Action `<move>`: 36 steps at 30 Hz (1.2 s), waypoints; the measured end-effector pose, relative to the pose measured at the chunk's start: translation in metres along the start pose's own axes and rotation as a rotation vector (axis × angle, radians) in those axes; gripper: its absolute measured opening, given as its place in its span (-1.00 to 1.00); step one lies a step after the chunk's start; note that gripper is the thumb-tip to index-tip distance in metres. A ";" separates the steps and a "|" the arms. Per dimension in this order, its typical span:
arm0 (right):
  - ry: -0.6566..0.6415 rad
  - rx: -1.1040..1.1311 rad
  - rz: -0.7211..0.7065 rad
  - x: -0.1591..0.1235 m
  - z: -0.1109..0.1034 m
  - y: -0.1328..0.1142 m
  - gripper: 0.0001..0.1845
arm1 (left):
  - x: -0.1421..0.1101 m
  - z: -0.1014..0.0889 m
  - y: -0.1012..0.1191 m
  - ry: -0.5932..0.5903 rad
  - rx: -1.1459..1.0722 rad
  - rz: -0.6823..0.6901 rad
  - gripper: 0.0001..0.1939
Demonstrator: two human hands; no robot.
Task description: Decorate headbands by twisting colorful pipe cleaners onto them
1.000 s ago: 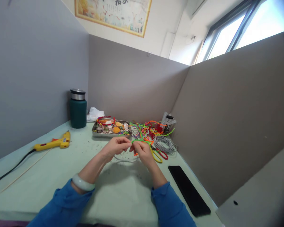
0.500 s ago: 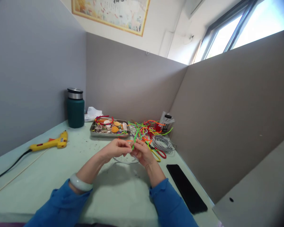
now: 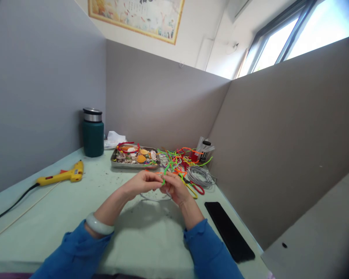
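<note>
My left hand [image 3: 143,182] and my right hand [image 3: 176,188] meet over the middle of the table. Between their fingertips is a bright green pipe cleaner [image 3: 166,169], its free end sticking up past the fingers. Both hands are closed in a pinch on it; its lower part is mostly hidden by the fingers. Just below and behind the hands curves a pale grey wire loop [image 3: 154,200], partly covered by them. Whether the right hand also grips this loop is hard to see.
Beyond my hands stand a metal tray [image 3: 133,166] of shells and a tangle of coloured pipe cleaners [image 3: 177,157]. Coiled grey wire [image 3: 200,176] and scissors [image 3: 192,190] lie right. A yellow glue gun [image 3: 61,176] and green flask [image 3: 93,137] are left; a black slab [image 3: 229,231] lies right.
The upper end of the green pipe cleaner leans a little further right than before. My hands have barely shifted.
</note>
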State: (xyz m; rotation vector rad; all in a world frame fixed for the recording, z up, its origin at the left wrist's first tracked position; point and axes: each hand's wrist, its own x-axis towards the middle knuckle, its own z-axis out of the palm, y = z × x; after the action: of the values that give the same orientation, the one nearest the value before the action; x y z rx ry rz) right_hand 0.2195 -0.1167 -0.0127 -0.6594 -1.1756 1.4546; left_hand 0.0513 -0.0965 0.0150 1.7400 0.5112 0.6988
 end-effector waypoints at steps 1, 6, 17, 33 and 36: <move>0.002 -0.012 0.000 0.000 0.000 0.000 -0.79 | 0.000 0.000 0.000 -0.002 0.004 -0.001 -0.75; -0.007 -0.032 -0.008 -0.001 0.001 -0.001 -0.79 | -0.001 0.000 0.002 0.000 0.024 -0.007 -0.73; -0.004 -0.031 -0.013 0.000 0.002 0.002 -0.77 | 0.000 0.001 0.002 0.012 0.017 0.005 -0.74; 0.079 0.006 -0.033 -0.001 0.008 -0.001 -0.78 | 0.001 0.002 0.000 0.002 0.055 0.062 -0.78; 0.103 -0.031 -0.044 0.000 0.008 0.001 -0.79 | 0.001 0.002 0.000 0.001 0.063 0.064 -0.77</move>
State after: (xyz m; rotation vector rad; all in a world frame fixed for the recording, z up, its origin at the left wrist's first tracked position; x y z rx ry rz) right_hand 0.2121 -0.1186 -0.0112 -0.7170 -1.1279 1.3520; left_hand 0.0535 -0.0978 0.0146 1.8217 0.4844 0.7352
